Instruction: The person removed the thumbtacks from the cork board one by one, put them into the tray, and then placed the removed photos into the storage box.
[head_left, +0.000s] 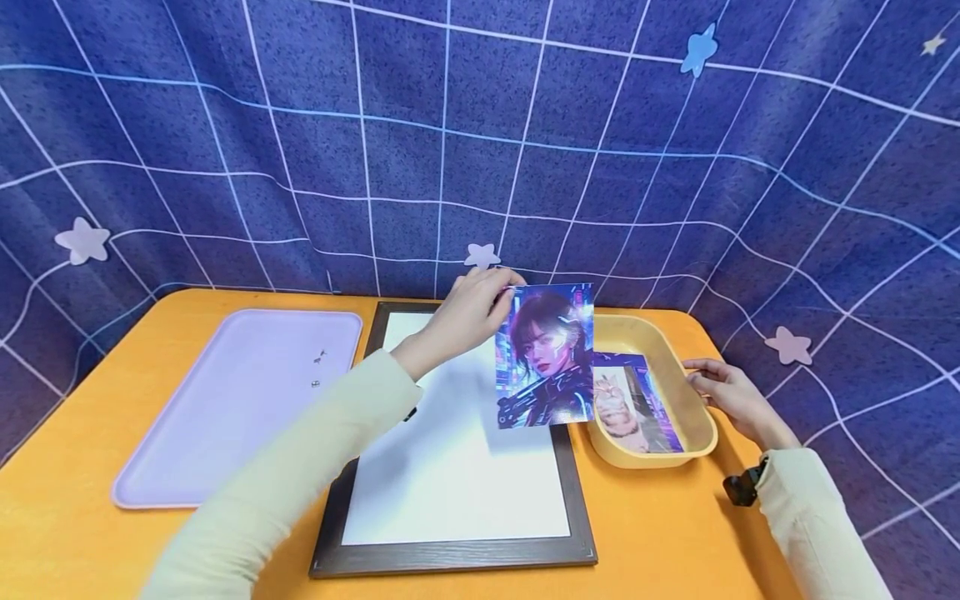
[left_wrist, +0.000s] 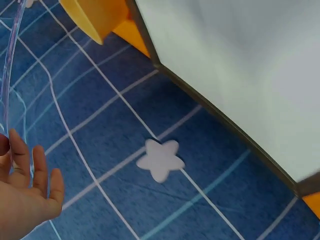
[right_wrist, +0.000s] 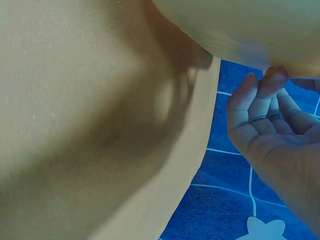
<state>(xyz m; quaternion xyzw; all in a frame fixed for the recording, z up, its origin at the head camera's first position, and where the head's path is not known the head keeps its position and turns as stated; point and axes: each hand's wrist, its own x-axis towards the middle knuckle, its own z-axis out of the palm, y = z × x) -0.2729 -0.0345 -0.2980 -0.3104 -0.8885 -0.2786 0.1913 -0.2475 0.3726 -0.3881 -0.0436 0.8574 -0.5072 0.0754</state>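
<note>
My left hand [head_left: 474, 310] pinches a glossy picture card [head_left: 546, 358] by its upper left edge. The card stands upright above the right side of a dark-framed white board [head_left: 457, 492] and shows a purple and blue portrait. In the left wrist view, the card [left_wrist: 10, 65] appears edge-on above my fingers. At the right, my right hand [head_left: 738, 400] holds the outer rim of a yellow bin [head_left: 697, 437]. The right wrist view shows curled fingertips [right_wrist: 275, 80] at the bin's edge. More picture cards, including a cat picture [head_left: 618, 408], lie inside the bin.
A lilac tray [head_left: 247, 392] lies left of the board, with small dark marks on it, partly behind my left sleeve [head_left: 315, 458]. Everything rests on an orange table [head_left: 645, 533]. A blue curtain [head_left: 450, 167] with white lines and stars hangs behind.
</note>
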